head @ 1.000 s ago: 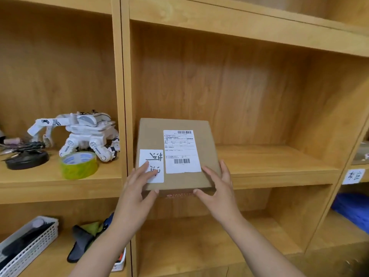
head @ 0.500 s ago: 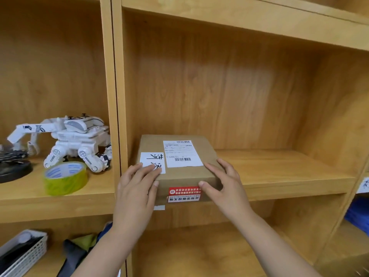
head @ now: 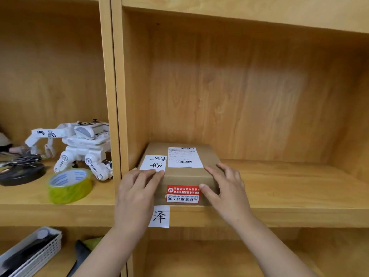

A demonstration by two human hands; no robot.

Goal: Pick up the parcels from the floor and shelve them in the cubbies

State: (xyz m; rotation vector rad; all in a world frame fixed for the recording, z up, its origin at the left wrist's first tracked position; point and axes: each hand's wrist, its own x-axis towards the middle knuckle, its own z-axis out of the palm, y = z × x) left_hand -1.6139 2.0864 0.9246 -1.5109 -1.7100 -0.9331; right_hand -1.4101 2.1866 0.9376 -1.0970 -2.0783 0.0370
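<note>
The left hand (head: 137,188) covers the near left corner of the parcel (head: 185,174) and the lower edge of its handwritten slip (head: 154,162); the right hand (head: 225,188) hides the near right corner. Print on the shipping label (head: 184,156) is too small to read. The white basket (head: 30,254) and the dark disc (head: 20,173) run off the left edge — what lies in the basket is only a dark blur. The cubby (head: 259,86) is cut off at right — its side wall barely shows
</note>
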